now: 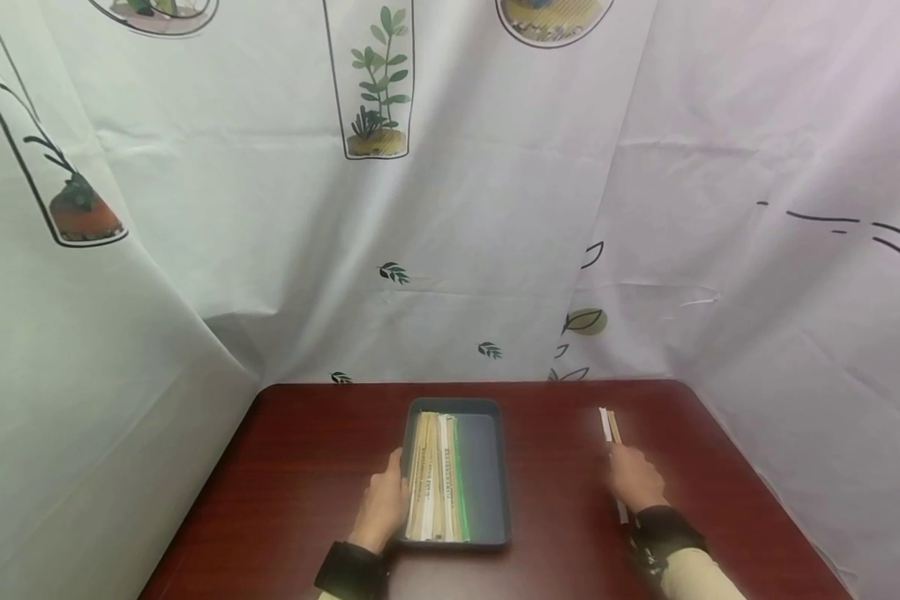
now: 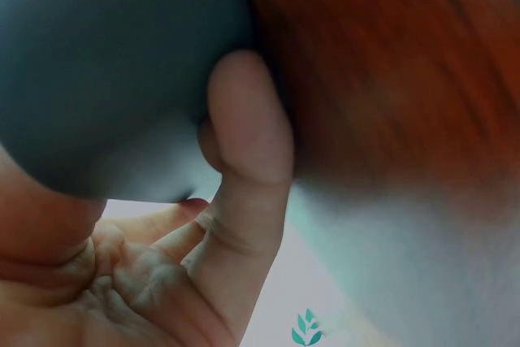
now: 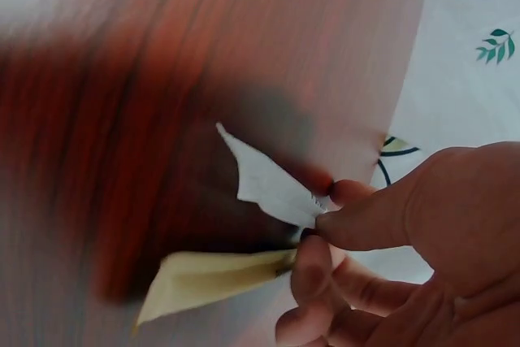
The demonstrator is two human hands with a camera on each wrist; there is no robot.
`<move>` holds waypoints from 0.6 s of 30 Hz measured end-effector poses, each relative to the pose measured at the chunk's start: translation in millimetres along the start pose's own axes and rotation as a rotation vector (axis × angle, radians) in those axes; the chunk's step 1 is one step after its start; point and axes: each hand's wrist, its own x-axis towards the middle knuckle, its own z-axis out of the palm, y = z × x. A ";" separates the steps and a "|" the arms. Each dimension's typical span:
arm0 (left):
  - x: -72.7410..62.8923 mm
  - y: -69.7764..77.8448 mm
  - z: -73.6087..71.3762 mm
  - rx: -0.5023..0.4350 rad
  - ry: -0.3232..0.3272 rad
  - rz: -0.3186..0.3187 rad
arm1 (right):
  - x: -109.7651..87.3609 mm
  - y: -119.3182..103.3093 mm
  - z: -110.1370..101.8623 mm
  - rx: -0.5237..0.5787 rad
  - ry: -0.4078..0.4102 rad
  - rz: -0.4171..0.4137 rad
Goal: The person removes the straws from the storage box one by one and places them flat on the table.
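Note:
A dark grey tray [image 1: 483, 475] lies on the table, with several long, thin packs of paper-wrapped chopsticks [image 1: 437, 475] lined up in its left half. One strip among them has a bright green edge. My left hand [image 1: 381, 504] grips the tray's left side, and in the left wrist view its fingers [image 2: 250, 119] press against the outer wall. Away to the right, my right hand [image 1: 636, 477] holds two more chopstick packs above the table, a white sleeve [image 3: 272, 188] and a tan sleeve [image 3: 215, 278]. The thumb and fingers pinch both; their middles are hidden.
The reddish-brown wooden table [image 1: 315, 450] has rounded far corners. White cloth [image 1: 450, 217] printed with plants and leaves hangs behind it and along both sides. A dark band [image 1: 667, 533] circles each wrist.

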 end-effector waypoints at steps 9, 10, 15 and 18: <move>-0.6 -0.9 -1.2 0.007 0.026 0.041 | -2.8 9.1 0.2 -0.034 0.040 -0.042; -0.6 -0.9 -1.3 0.007 0.029 0.045 | -3.5 9.3 -0.1 -0.030 0.044 -0.048; -0.3 -1.4 -0.5 0.016 0.035 0.050 | -5.9 10.8 -0.2 -0.024 0.064 -0.083; -0.1 -1.6 -0.3 0.022 0.037 0.050 | -6.4 11.9 0.4 -0.016 0.064 -0.084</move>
